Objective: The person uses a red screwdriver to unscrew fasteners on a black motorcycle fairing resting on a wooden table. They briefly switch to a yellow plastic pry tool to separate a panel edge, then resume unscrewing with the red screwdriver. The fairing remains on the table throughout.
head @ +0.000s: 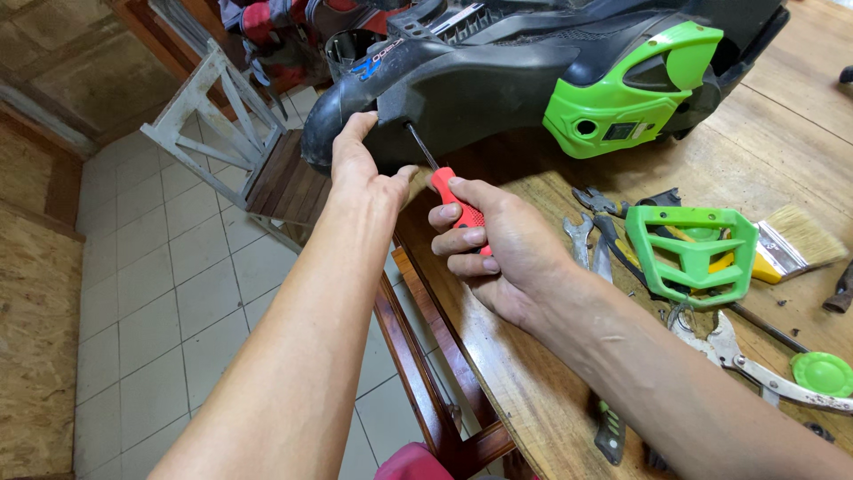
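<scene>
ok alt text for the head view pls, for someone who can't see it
A right hand drives a red-handled screwdriver into the black housing of a green-and-black machine while the left hand steadies it. Pliers, a wrench, a paintbrush and a green grille lie on the wooden table.

Screwdriver [458, 203]: red-orange handle inside right hand's [498, 253] fingers [453, 238], dark shaft past fingertips. Housing [480, 89] under left hand's [360, 173] fingers: black, bright green panel [635, 93]. Beyond right knuckles: green grille [693, 253], silver wrench [577, 236], brush [795, 240] with yellow handle and tan bristles, round green cap [822, 373]. Table [498, 356]: brown wood grain. Floor [178, 293]: pale grey tiles.
</scene>
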